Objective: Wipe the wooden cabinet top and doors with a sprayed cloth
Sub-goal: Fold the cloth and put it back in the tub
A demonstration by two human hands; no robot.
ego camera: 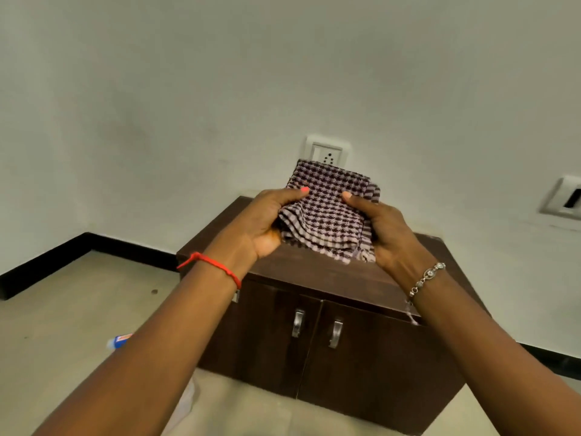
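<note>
A folded checked cloth (327, 209), dark purple and white, is held up in the air above the cabinet top (317, 272). My left hand (264, 225) grips its left edge and my right hand (386, 231) grips its right edge, thumbs on the cloth's near face. The low dark wooden cabinet has two doors (339, 350) with metal handles (298, 322); both doors are closed. A blue and white spray bottle (121, 340) lies on the floor to the left, partly hidden behind my left forearm.
A white wall stands right behind the cabinet, with a socket plate (327, 152) above the cloth and another plate (566, 198) at the far right. A black skirting (63, 253) runs along the beige floor (78, 309).
</note>
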